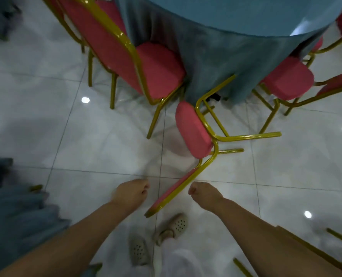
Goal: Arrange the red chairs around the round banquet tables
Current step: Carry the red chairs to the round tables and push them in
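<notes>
**Tipped chair waits to be set upright at the table**

A red chair (194, 130) lies on its side on the tiled floor (66, 136), its gold legs pointing toward the round table (236, 27) draped in blue cloth, its backrest reaching toward the person's feet. Two more red chairs, one at left (158, 70) and one at right (288, 78), stand tucked in on either side. The left hand (132, 193) and right hand (203, 193) hover either side of the backrest, fingers clenched, apparently grasping nothing, though blur makes this uncertain.

The best approach is probably to grip the backrest frame with both hands, lift it upright, then slide the seat into the gap between its neighbours. No writing or labels are legible.
</notes>
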The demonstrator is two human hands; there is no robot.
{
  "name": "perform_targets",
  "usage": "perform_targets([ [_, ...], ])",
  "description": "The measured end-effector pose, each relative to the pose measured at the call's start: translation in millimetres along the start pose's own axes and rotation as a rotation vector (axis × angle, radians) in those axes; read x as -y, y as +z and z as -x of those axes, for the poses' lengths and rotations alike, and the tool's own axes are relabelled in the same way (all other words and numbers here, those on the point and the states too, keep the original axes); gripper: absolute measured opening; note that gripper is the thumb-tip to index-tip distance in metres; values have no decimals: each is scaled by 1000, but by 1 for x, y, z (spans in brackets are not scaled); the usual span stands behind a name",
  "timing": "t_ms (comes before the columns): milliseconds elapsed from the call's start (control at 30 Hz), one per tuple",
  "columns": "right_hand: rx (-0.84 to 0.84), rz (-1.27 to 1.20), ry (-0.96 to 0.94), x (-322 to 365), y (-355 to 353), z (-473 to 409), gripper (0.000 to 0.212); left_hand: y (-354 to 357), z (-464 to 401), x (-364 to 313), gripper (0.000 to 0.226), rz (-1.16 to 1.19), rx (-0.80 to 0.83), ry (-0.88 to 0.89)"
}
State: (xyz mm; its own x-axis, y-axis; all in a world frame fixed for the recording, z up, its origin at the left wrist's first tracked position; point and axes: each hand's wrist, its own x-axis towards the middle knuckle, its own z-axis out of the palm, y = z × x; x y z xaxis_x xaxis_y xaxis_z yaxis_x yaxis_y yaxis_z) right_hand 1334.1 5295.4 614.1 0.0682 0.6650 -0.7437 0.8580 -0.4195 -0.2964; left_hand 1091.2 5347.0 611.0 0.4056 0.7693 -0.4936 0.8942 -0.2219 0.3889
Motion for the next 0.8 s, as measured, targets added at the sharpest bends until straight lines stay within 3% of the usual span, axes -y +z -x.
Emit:
perform_targets([
  [267, 100, 138, -73, 16, 105, -83, 23, 103, -4, 51, 22, 159, 17, -76],
  [433, 30, 329, -156, 6, 169, -153, 40, 167, -31, 79, 22, 212, 23, -132],
  [633, 78, 934, -350, -9, 224, -200, 52, 224, -62, 101, 28, 273, -7, -210],
  [800, 44, 1158, -462, -7, 230, -209, 38, 240, -54, 107, 27, 265, -13, -244],
])
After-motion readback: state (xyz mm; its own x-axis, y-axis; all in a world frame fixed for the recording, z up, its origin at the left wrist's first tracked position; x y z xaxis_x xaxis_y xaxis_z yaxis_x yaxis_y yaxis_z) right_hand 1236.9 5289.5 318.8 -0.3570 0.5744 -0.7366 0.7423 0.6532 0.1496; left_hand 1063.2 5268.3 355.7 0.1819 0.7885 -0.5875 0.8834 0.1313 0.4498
